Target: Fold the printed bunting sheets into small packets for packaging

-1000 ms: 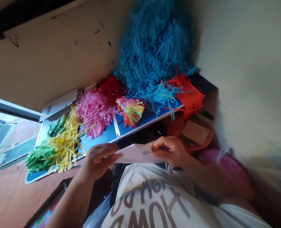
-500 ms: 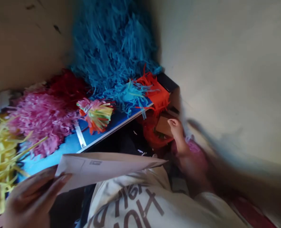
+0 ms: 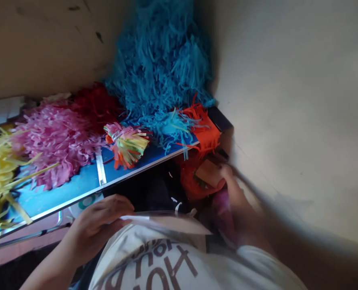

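We see a folded sheet of white paper (image 3: 169, 222) lying nearly edge-on across the lower middle of the frame, its long axis roughly level and its pointed end aimed right, just above a printed white T-shirt (image 3: 155, 264). The left hand (image 3: 98, 227) pinches its left end, fingers (image 3: 114, 206) pressed together over the fold. The right hand (image 3: 239, 205) is blurred beside a brown cardboard piece (image 3: 208, 173) on red paper (image 3: 191, 181); we cannot tell whether it is spread or closed. Pink paper fringe (image 3: 58, 141) and a heap of blue shredded paper (image 3: 161, 68) sit on a blue board (image 3: 67, 189) to the upper left.
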